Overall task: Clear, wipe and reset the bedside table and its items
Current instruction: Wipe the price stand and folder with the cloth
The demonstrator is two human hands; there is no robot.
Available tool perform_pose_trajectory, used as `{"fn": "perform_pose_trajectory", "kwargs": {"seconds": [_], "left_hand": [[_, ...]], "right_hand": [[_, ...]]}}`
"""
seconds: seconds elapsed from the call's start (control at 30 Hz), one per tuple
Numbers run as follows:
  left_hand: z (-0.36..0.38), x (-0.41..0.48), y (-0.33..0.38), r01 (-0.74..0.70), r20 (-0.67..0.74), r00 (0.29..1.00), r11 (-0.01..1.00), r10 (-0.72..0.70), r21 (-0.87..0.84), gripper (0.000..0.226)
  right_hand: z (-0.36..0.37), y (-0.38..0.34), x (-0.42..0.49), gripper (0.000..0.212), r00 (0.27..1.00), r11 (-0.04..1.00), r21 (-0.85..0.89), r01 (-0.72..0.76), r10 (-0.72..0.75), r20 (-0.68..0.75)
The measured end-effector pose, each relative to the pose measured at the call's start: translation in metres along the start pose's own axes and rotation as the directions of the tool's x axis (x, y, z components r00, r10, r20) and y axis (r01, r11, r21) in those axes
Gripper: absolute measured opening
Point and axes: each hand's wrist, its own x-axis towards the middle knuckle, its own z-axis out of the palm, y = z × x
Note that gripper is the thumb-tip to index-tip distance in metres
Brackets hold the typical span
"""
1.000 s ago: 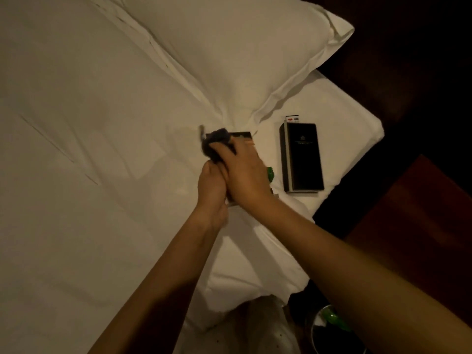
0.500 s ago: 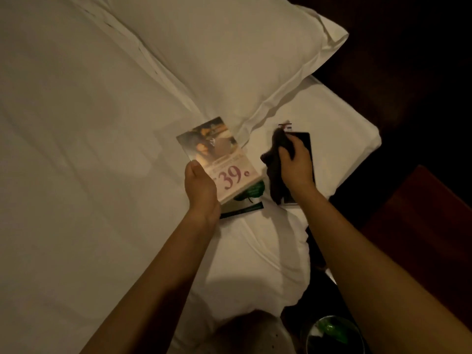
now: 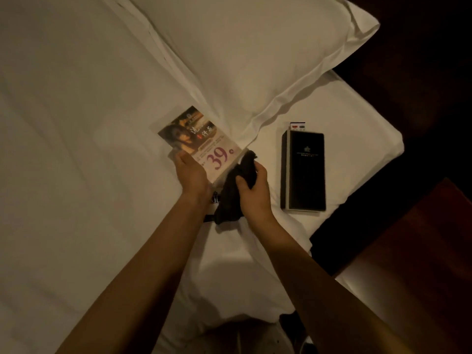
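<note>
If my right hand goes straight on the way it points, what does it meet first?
Probably the printed card: the right hand, gripping the dark cloth, points up and left at the card's lower right edge, held by the left hand. Whether cloth and card touch is unclear.

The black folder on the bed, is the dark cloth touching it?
Apart. The head view shows a strip of white sheet between the dark cloth, gripped in the right hand, and the black folder.
</note>
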Motion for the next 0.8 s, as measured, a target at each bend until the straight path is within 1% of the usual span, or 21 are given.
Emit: {"fn": "perform_pose_trajectory", "kwargs": {"seconds": [0.07,0.1,0.17,0.23,0.3,0.37,0.4,0.43,0.47,0.5,0.53,0.57,0.6,0.63,0.67,0.73,0.77,0.8], "left_hand": [[-0.018,0.022,0.005,-0.131,-0.100,0.982,0.961,0.159,0.242,0.034],[-0.029,0.031,0.007,-0.157,-0.131,0.967,0.918,0.218,0.365,0.034],[-0.051,0.048,0.007,-0.140,-0.128,0.961,0.828,0.246,0.542,0.036],[-0.069,0.057,0.008,-0.122,-0.040,0.977,0.704,0.209,0.699,0.042],[-0.077,0.062,0.009,-0.145,0.034,0.979,0.572,0.200,0.807,0.050],[-0.077,0.054,0.011,-0.162,0.033,0.963,0.480,0.266,0.862,0.054],[-0.077,0.045,0.009,-0.182,0.037,0.947,0.437,0.320,0.881,0.053],[-0.077,0.034,0.004,-0.215,0.062,0.931,0.402,0.360,0.890,0.047],[-0.077,0.022,-0.004,-0.258,0.110,0.922,0.375,0.372,0.890,0.035],[-0.076,0.010,-0.014,-0.282,0.161,0.928,0.351,0.335,0.893,0.022],[-0.075,-0.002,-0.026,-0.285,0.207,0.944,0.318,0.257,0.904,0.016],[-0.073,-0.011,-0.038,-0.275,0.242,0.959,0.274,0.149,0.922,0.019],[-0.072,-0.017,-0.049,-0.262,0.257,0.965,0.246,0.051,0.933,0.028],[-0.071,-0.020,-0.056,-0.228,0.242,0.970,0.256,-0.024,0.939,0.038],[-0.070,-0.021,-0.060,-0.180,0.206,0.977,0.305,-0.056,0.935,0.045],[-0.067,-0.021,-0.062,-0.067,0.109,0.992,0.463,-0.064,0.884,0.044],[-0.064,-0.019,-0.062,-0.039,0.098,0.992,0.544,-0.080,0.838,0.040],[-0.062,-0.019,-0.064,-0.021,0.115,0.988,0.652,-0.103,0.758,0.036]], "right_hand": [[-0.011,0.004,0.003,0.049,0.996,0.989,-0.126,0.078,-0.073,0.045],[-0.018,0.006,0.006,0.047,0.994,0.979,-0.174,0.110,-0.106,0.034],[-0.034,0.009,0.014,0.045,0.990,0.967,-0.220,0.126,-0.136,-0.033],[-0.050,0.012,0.020,0.046,0.984,0.964,-0.241,0.116,-0.145,-0.104],[-0.061,0.017,0.025,0.048,0.981,0.958,-0.264,0.109,-0.147,-0.125],[-0.067,0.022,0.026,0.048,0.980,0.947,-0.302,0.112,-0.155,-0.122],[-0.068,0.024,0.025,0.048,0.979,0.941,-0.319,0.118,-0.163,-0.120],[-0.068,0.027,0.023,0.048,0.978,0.935,-0.331,0.125,-0.173,-0.119],[-0.067,0.028,0.022,0.047,0.976,0.931,-0.340,0.132,-0.183,-0.120],[-0.067,0.029,0.021,0.047,0.974,0.927,-0.349,0.140,-0.192,-0.121],[-0.066,0.029,0.021,0.047,0.972,0.922,-0.357,0.148,-0.203,-0.121],[-0.065,0.030,0.020,0.046,0.970,0.917,-0.366,0.160,-0.215,-0.116],[-0.063,0.031,0.018,0.046,0.967,0.909,-0.379,0.175,-0.230,-0.105],[-0.063,0.033,0.018,0.046,0.966,0.898,-0.397,0.189,-0.243,-0.089],[-0.062,0.036,0.018,0.047,0.966,0.885,-0.421,0.201,-0.250,-0.065],[-0.062,0.043,0.020,0.047,0.973,0.855,-0.475,0.206,-0.232,0.004],[-0.061,0.046,0.021,0.048,0.978,0.843,-0.500,0.197,-0.207,0.037],[-0.057,0.050,0.021,0.048,0.982,0.832,-0.523,0.185,-0.180,0.061]]}}
